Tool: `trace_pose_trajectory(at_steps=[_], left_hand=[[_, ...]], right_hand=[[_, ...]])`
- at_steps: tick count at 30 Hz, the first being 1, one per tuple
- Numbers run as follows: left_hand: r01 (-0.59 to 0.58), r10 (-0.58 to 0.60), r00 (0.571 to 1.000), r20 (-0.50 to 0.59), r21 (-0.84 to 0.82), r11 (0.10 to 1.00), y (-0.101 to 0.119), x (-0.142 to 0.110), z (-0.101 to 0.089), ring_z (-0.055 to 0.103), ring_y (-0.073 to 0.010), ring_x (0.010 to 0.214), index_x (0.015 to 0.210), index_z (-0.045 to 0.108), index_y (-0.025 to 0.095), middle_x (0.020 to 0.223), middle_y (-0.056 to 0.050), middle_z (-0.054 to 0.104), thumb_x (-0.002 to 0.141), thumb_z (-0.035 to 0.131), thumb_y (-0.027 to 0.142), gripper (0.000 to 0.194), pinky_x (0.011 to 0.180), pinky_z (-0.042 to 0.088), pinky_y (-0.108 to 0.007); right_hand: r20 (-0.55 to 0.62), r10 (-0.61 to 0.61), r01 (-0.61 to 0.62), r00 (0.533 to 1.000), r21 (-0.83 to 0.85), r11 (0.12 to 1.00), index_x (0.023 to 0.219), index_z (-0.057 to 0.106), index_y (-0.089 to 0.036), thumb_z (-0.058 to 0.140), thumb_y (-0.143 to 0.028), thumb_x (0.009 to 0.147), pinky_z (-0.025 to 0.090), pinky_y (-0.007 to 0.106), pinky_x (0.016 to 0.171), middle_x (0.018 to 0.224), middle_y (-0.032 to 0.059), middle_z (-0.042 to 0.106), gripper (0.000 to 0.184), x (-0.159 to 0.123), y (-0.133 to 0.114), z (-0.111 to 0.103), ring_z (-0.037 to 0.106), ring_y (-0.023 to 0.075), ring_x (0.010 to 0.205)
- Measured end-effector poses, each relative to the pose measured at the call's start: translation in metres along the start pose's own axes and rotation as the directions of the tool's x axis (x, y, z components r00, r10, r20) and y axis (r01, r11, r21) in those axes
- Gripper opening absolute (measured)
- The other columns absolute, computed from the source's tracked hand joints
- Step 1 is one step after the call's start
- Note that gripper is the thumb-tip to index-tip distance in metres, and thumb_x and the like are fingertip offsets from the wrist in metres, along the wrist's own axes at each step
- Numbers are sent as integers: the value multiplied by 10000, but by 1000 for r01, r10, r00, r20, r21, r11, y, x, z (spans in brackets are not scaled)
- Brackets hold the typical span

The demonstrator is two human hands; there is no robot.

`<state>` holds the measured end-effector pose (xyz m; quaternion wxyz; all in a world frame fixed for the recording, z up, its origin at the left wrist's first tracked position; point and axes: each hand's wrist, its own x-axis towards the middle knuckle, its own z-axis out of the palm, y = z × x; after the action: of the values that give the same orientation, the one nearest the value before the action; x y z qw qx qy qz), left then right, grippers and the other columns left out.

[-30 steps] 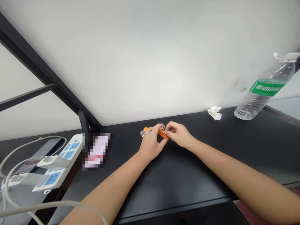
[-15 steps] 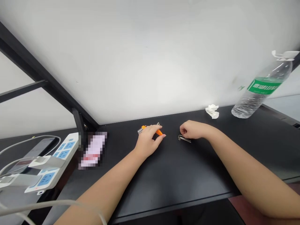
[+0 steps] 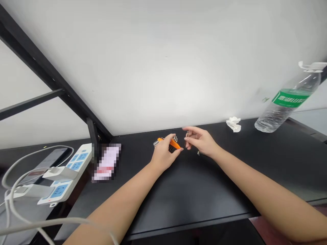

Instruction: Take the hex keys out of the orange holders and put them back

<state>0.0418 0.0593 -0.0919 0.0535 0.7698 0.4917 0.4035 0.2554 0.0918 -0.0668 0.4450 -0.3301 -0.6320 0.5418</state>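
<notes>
My left hand (image 3: 165,152) is closed around an orange hex key holder (image 3: 174,143), gripping it between thumb and fingers. Silver hex keys stick out of the holder on both sides of the hand. Just to its right, my right hand (image 3: 200,139) is raised a little above the desk. A slim metal hex key (image 3: 187,134) shows in its pinched fingers, partly hidden and blurred. Loose hex keys (image 3: 199,153) lie on the desk under the right hand, which covers most of them.
A white power strip (image 3: 83,151) with plugs, cables and a phone (image 3: 46,163) are at the left. A pixelated pink item (image 3: 107,163) lies beside a black metal frame (image 3: 93,136). Crumpled tissue (image 3: 233,124) and a water bottle (image 3: 281,105) stand at the back right.
My right hand has lifted from the loose hex keys and moved left towards the holder, with a hex key now in its fingers. The left hand keeps its grip. The view has shifted slightly.
</notes>
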Motion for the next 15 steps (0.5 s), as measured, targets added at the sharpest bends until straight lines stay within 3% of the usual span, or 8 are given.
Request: trace_pose_trajectory(at_steps=[3, 10, 15], left_hand=[[-29, 29, 1000, -3, 28, 999, 1, 0, 0, 733, -243, 1031, 1312, 562, 242, 1189, -70, 743, 815, 798, 337, 558, 922, 590, -397], [9, -10, 1000, 10, 37, 999, 5, -2, 1, 739, -253, 1025, 1303, 589, 225, 1171, -69, 756, 807, 799, 346, 552, 922, 593, -401], [-2, 2, 1000, 0, -11, 1000, 5, -2, 1, 732, -247, 1058, 1329, 578, 238, 1215, -61, 745, 823, 772, 311, 547, 940, 587, -395]], right_hand=[[-86, -47, 54, 995, 84, 995, 1103, 700, -189, 769, -405, 827, 615, 380, 731, 785, 18, 689, 357, -1, 3, 13, 725, 204, 730], [-190, -34, 45, 981, 57, 997, 1088, 736, -198, 792, -394, 808, 627, 416, 795, 876, 52, 735, 347, -4, 9, 24, 733, 232, 801], [-187, -133, 102, 973, -167, 981, 1088, 773, -235, 711, -351, 876, 603, 373, 800, 981, 59, 726, 250, -7, 10, 31, 702, 220, 881]])
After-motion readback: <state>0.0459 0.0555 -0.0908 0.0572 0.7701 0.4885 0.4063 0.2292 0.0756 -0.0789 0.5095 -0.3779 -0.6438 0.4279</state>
